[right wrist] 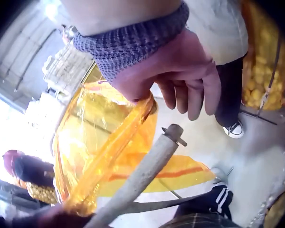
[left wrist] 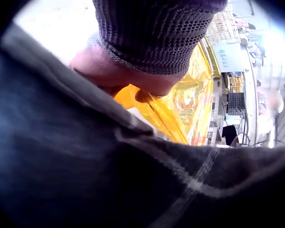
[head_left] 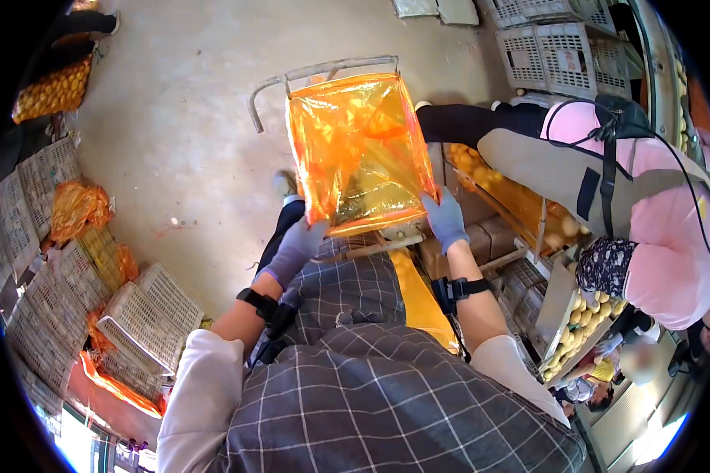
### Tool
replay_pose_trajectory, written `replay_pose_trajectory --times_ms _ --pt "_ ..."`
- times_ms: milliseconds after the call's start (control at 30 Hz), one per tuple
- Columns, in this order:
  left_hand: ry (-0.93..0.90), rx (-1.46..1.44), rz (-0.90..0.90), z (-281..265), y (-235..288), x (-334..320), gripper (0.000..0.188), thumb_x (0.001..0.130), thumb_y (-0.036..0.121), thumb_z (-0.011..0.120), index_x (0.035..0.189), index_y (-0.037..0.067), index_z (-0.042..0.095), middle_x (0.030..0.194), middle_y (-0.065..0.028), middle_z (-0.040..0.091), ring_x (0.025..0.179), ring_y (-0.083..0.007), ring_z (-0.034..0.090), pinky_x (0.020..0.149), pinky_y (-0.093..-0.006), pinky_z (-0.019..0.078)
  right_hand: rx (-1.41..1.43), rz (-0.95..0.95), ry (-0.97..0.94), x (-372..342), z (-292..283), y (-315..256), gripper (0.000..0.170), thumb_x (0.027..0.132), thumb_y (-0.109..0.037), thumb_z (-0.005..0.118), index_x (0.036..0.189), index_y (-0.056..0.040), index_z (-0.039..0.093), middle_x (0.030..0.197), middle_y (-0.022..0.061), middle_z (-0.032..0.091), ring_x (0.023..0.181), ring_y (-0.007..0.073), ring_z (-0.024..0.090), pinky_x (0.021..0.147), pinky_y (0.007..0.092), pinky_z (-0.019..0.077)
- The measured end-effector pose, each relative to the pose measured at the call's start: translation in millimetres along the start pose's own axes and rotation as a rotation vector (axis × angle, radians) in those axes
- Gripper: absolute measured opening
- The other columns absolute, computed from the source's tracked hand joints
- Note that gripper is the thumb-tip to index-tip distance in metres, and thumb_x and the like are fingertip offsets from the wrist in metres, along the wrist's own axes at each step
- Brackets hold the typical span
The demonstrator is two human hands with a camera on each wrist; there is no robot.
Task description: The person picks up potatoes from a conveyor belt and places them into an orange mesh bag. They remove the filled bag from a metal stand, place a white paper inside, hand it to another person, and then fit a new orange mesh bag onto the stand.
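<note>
An orange transparent bag (head_left: 359,150) is spread open on a metal frame (head_left: 323,69), its mouth facing up. My gloved left hand (head_left: 296,248) grips the near left corner of the rim; in the left wrist view its glove (left wrist: 154,38) hides most of the fingers beside the bag (left wrist: 197,102). At the near right corner my gloved right hand (head_left: 446,218) pinches the rim. The right wrist view shows the right hand (right wrist: 171,71) with thumb and forefinger on the bag edge (right wrist: 145,107), the other fingers hanging loose, above a bare metal bar end (right wrist: 173,133).
White plastic crates (head_left: 154,315) and a crumpled orange bag (head_left: 79,209) lie at left. On the right, a person in pink (head_left: 670,229) bends beside a filled bag (head_left: 481,169) and a bin of yellowish produce (head_left: 584,327). More crates (head_left: 560,59) stand at upper right.
</note>
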State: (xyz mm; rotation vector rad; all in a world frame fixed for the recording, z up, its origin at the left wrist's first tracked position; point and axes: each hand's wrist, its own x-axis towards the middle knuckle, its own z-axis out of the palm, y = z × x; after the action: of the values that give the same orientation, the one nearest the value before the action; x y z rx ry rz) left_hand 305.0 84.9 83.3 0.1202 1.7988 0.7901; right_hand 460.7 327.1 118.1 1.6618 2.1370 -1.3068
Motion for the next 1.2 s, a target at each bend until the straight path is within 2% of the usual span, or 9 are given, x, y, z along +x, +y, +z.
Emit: replay_pose_trajectory --times_ms 167,333,500,667,733,800,900,1067,1200 --pt "-0.189 0.397 -0.197 -9 10 -20 0.062 0.081 0.056 0.031 0.079 0.003 0.063 0.072 -0.0148 0.061 0.077 -0.0315 0.060 0.077 -0.0395 0.0417 0.267 0.144 -0.056 -10 6 54 0.033 0.079 -0.026 0.058 0.099 0.0005 0.056 0.082 0.0086 0.062 0.066 0.0134 0.058 0.059 0.0268 0.0458" --pt "-0.232 0.614 -0.065 4 -1 -23 0.058 0.085 0.054 0.029 0.080 0.007 0.063 0.085 -0.0121 0.062 0.096 -0.0276 0.054 0.089 -0.0490 0.0299 0.720 0.454 -0.132 -17 15 69 0.028 0.080 -0.023 0.058 0.098 -0.0005 0.056 0.079 0.0065 0.060 0.061 0.0124 0.057 0.051 0.0254 0.0470" --pt "-0.189 0.805 -0.039 15 -10 4 0.052 0.086 0.048 0.031 0.088 0.006 0.062 0.090 -0.0145 0.061 0.107 -0.0284 0.048 0.090 -0.0535 0.0261 0.586 0.452 -0.097 -2 20 46 0.026 0.082 -0.024 0.057 0.091 0.0005 0.055 0.071 0.0060 0.055 0.052 0.0142 0.056 0.042 0.0272 0.0456" --pt "0.104 0.676 0.534 -6 6 26 0.040 0.082 0.035 0.049 0.103 0.002 0.056 0.096 -0.0185 0.059 0.109 -0.0314 0.045 0.096 -0.0462 0.0258 0.837 0.434 -0.452 20 27 57 0.048 0.083 -0.053 0.047 0.093 -0.0062 0.056 0.066 0.0027 0.053 0.050 0.0117 0.052 0.046 0.0234 0.0411" --pt "0.171 0.429 0.811 -50 69 -21 0.038 0.081 0.032 0.053 0.104 0.001 0.055 0.095 -0.0182 0.059 0.108 -0.0293 0.046 0.096 -0.0444 0.0260 1.345 0.281 -0.556 5 23 63 0.072 0.078 -0.071 0.032 0.106 -0.0081 0.054 0.080 0.0001 0.059 0.065 0.0123 0.051 0.056 0.0219 0.0387" --pt "0.385 0.272 0.763 -80 46 -40 0.034 0.079 0.028 0.056 0.097 0.000 0.057 0.092 -0.0171 0.059 0.101 -0.0290 0.051 0.092 -0.0425 0.0328 1.408 0.372 -0.441 -15 17 60 0.061 0.085 -0.061 0.032 0.112 -0.0088 0.050 0.095 0.0020 0.060 0.079 0.0142 0.057 0.068 0.0267 0.0459" --pt "0.365 0.246 0.272 -141 -43 -45 0.034 0.081 0.030 0.055 0.092 -0.002 0.060 0.082 -0.0152 0.061 0.081 -0.0254 0.058 0.075 -0.0340 0.0437 1.213 0.366 -0.623 -58 21 41 0.033 0.089 -0.029 0.044 0.115 -0.0089 0.047 0.106 0.0039 0.058 0.100 0.0187 0.055 0.091 0.0383 0.0430" --pt "0.250 0.223 -0.204 -191 -158 -70 0.034 0.081 0.029 0.054 0.091 -0.002 0.060 0.075 -0.0128 0.064 0.069 -0.0182 0.060 0.067 -0.0295 0.0453 1.238 0.581 -0.490 -67 56 40 0.031 0.084 -0.020 0.046 0.113 -0.0069 0.049 0.105 0.0066 0.058 0.095 0.0206 0.058 0.082 0.0382 0.0487" --pt "0.185 -0.074 -0.109 -198 -216 -82 0.037 0.082 0.025 0.052 0.097 -0.008 0.057 0.079 -0.0132 0.063 0.072 -0.0183 0.061 0.069 -0.0289 0.0460 1.277 0.610 -0.458 -72 66 46 0.029 0.083 -0.020 0.045 0.106 -0.0036 0.051 0.100 0.0115 0.059 0.088 0.0249 0.060 0.077 0.0396 0.0517"
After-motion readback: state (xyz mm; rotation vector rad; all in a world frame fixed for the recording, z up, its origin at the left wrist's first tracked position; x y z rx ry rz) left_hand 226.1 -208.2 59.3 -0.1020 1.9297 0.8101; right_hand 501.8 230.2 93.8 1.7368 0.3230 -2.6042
